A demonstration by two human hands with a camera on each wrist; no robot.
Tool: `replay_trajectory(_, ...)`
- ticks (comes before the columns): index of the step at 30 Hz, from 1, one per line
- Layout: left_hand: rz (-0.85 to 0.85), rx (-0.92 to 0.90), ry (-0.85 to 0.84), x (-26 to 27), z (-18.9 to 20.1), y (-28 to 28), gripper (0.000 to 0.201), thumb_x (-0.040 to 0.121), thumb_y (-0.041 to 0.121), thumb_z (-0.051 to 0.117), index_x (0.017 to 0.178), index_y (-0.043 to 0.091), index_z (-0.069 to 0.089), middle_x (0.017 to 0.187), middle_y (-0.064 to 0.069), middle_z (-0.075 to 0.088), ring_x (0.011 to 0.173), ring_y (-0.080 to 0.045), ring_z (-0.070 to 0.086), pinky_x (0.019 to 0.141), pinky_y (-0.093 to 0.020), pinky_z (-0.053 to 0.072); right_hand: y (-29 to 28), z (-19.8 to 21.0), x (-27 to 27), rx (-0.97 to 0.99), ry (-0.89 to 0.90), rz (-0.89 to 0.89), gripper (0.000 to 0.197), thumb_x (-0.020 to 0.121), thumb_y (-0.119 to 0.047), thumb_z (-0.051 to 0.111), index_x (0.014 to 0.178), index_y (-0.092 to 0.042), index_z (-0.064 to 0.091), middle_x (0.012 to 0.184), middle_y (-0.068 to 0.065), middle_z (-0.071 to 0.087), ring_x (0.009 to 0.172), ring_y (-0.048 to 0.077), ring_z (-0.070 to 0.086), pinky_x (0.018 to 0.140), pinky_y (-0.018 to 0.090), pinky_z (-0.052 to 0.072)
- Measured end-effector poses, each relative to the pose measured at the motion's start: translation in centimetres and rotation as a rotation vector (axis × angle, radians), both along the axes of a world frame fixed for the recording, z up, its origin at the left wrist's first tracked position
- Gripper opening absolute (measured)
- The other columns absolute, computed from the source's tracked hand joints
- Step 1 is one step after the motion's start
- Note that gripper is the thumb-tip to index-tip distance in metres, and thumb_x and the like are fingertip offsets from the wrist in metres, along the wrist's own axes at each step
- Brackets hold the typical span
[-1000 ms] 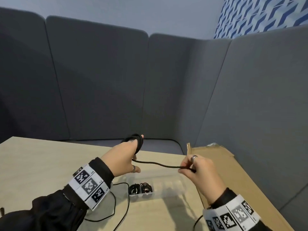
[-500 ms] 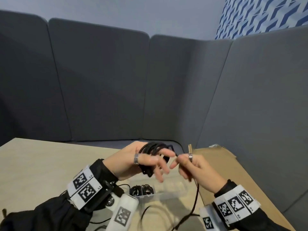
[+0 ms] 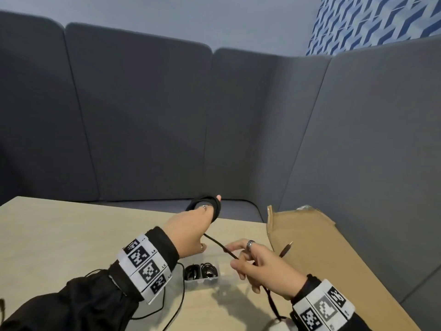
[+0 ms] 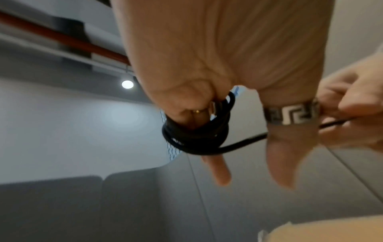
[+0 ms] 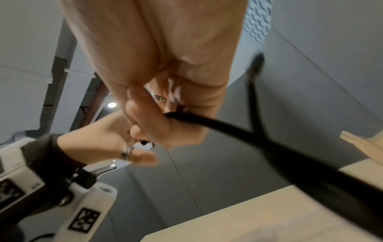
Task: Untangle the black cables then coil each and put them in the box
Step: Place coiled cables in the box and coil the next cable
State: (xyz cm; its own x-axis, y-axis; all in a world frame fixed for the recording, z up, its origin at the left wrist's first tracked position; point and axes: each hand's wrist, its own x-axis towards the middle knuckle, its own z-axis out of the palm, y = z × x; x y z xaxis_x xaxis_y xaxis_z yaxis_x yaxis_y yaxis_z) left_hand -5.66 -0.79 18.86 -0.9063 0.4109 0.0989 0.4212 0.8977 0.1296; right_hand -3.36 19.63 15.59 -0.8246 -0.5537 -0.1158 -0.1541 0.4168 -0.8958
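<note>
**Inspector A:** Count, please.

**Inspector B:** One black cable (image 3: 220, 245) in work, part wound into a coil (image 3: 216, 205) around the left hand's fingers. Two coiled cables (image 3: 201, 271) lie side by side in the clear box (image 3: 210, 279), below and between the two hands. One more thin black cable (image 3: 176, 306) trails loose under the left forearm. Two hands, each wearing rings.

**Inspector A:** Surface and room?

**Inspector B:** A pale wooden surface (image 3: 71, 235); a flat sheet of brown cardboard (image 3: 322, 247) beyond the right hand. Grey padded panels (image 3: 143, 115) enclose it, with a blue patterned wall (image 3: 372, 20) above on the right.

**Inspector A:** Hand pose?

**Inspector B:** The left hand (image 3: 191, 229) is raised above the surface, fingers extended through the coil, thumb straight. The right hand (image 3: 262, 263) sits lower and nearer the body, fingers curled, pinching the cable's free run. The cable stretches taut between the two hands, then drops past the right wrist.
</note>
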Motion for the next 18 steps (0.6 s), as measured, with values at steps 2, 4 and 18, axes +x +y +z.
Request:
replay_trajectory(2,0.09,-0.002,0.03,-0.5,-0.1,-1.2,0.05,0.084,0.033,0.062,0.123,0.013,0.038,0.118,-0.003,0.055,0.104,-0.022,0.058,0.08,-0.032,0.046,1.2,-0.9,-0.2,0.106,0.016,-0.008,0.009,0.092,-0.019,0.056,0.098,-0.026,0.056,0.064,-0.007,0.05,0.048,0.003,0.046,0.048,0.02,0.045)
replay_trajectory(4,0.161,0.045,0.05,-0.8,0.2,-2.6,0.038,0.084,0.04,0.06,0.109,0.014,0.046,0.106,-0.001,0.06,0.097,-0.021,0.059,0.077,-0.032,0.047,2.7,-2.1,-0.5,0.205,0.031,-0.028,0.009,0.09,-0.017,0.056,0.087,-0.026,0.057,0.062,-0.007,0.052,0.055,0.006,0.051,0.055,0.024,0.046)
replay_trajectory(18,0.484,0.732,0.115,-1.9,1.7,-6.3,0.024,0.087,0.016,0.053,0.109,0.013,0.061,0.062,-0.002,0.07,0.078,-0.013,0.066,0.081,-0.03,0.048,6.0,-4.4,-2.3,0.187,0.282,-0.518,0.022,0.074,-0.017,0.077,0.084,-0.014,0.058,0.091,0.0,0.061,0.085,0.005,0.057,0.069,0.007,0.045)
